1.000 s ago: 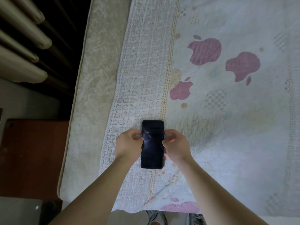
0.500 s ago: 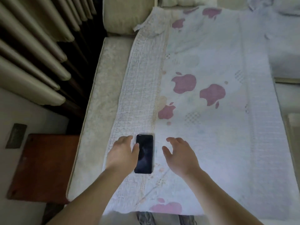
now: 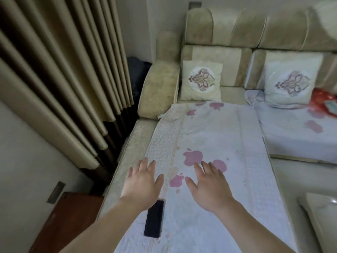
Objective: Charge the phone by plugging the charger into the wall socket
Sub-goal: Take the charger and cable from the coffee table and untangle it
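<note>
Holding nothing: left hand point(image 3: 142, 185) and right hand point(image 3: 207, 187) both spread flat, fingers straight, palms down over the apple-print cover point(image 3: 228, 136). Black phone point(image 3: 154, 219) lies screen-up on that cover, just below left wrist, untouched. Cover drapes a beige sofa point(image 3: 160, 88); two embroidered cushions point(image 3: 201, 80) at its back. Pleated curtain point(image 3: 60, 70) at left, above a brown side table point(image 3: 69, 216). Wall plate point(image 3: 56, 192) beside the table.

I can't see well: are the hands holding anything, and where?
Nothing is held. The left hand and right hand are open with spread fingers, and the phone lies alone on the sheet.
</note>
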